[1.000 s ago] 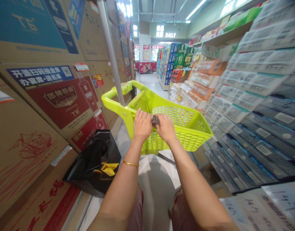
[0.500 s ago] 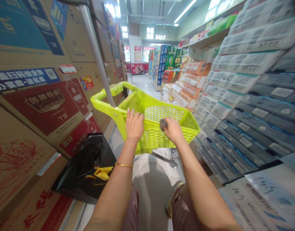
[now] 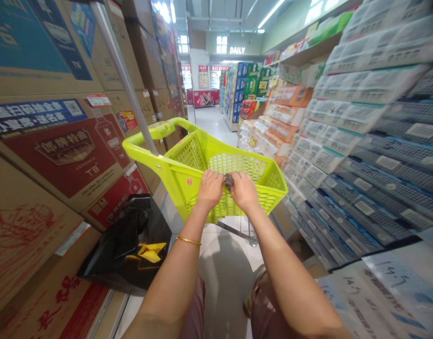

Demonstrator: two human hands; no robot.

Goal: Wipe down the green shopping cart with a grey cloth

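Observation:
A lime-green plastic shopping cart (image 3: 174, 176) with perforated basket walls stands crosswise in front of me. My right hand (image 3: 244, 190) is closed on a dark, crumpled cloth (image 3: 228, 181) at the cart's near rim. Right beside it, my left hand (image 3: 210, 189) has its fingers curled over the same rim, its thumb side close against the cloth. Whether the left fingers also pinch the cloth is hidden. The basket's visible inside shows bare green mesh.
A black bag (image 3: 128, 249) with a yellow piece stands on the left, by stacked cartons (image 3: 66, 160). A metal pole (image 3: 126, 75) rises at the cart's handle end. Piled tissue packs (image 3: 347, 113) line the right side. Tiled floor (image 3: 211, 117) runs down the aisle.
My left hand has slid right along the rim, up to my right hand. The right hand and cloth have shifted slightly left. The cart appears a little farther left, and a small red sticker now shows.

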